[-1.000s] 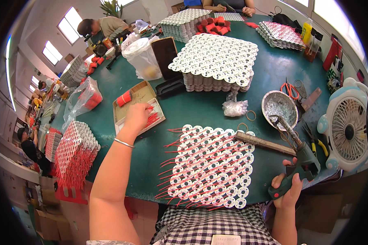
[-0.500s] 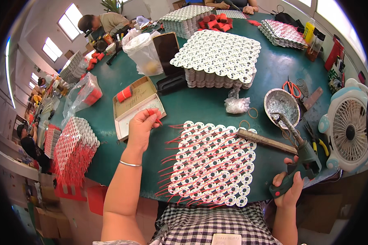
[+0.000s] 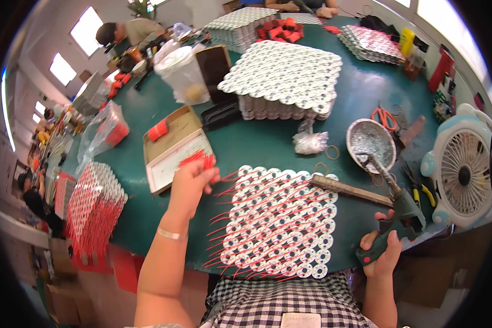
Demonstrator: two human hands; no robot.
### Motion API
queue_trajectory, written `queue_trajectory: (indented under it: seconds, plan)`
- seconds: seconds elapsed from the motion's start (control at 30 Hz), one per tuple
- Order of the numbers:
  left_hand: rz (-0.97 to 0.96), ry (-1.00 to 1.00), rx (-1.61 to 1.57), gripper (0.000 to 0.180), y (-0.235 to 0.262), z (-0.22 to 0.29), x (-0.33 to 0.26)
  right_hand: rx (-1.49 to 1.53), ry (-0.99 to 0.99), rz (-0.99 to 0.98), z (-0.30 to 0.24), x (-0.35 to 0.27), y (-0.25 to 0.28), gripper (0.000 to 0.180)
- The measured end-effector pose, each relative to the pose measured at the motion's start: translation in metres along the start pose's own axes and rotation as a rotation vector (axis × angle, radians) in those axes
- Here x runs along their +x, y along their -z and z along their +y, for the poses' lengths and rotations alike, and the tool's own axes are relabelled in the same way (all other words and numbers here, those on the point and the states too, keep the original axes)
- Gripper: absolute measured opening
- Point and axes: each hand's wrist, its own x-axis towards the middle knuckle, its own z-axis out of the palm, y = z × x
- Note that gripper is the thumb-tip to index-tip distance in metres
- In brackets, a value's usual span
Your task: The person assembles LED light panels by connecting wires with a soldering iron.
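Red sticks (image 3: 198,159) are now pinched in the left hand (image 3: 190,183), which was down in the shallow box (image 3: 169,150) a second ago and has lifted them toward the mat of white rings (image 3: 281,218), so looks like the next batch is ready to go in. Right hand (image 3: 385,249) stays wrapped around the green glue gun (image 3: 396,210). Green surface (image 3: 257,145) is crowded: ring stacks, fan (image 3: 462,172), metal bowl (image 3: 370,138), other people working behind

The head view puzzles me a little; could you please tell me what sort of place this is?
Probably a small assembly workshop. Stacks of white rings cover a green table, the right hand grips a glue gun, and other people work nearby.
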Motion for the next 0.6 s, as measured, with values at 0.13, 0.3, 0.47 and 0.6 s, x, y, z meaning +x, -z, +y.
queue_trajectory:
  seconds: [0.13,0.3,0.47,0.6]
  plan:
    - [-0.107,-0.353,0.474,0.012,-0.04,0.052,-0.06,0.051,-0.064,-0.037,-0.004,-0.008,0.002,0.049]
    - [-0.669,0.188,0.113,0.016,-0.082,0.073,-0.102,0.119,-0.25,-0.285,-0.015,-0.021,-0.022,0.058]
    - [-0.912,0.515,-0.172,0.025,-0.124,0.047,-0.117,0.058,-0.332,-0.461,-0.014,-0.029,-0.031,0.054]
    - [-0.948,0.489,-0.153,0.025,-0.136,0.038,-0.113,0.026,-0.424,-0.429,-0.009,-0.036,-0.021,0.054]
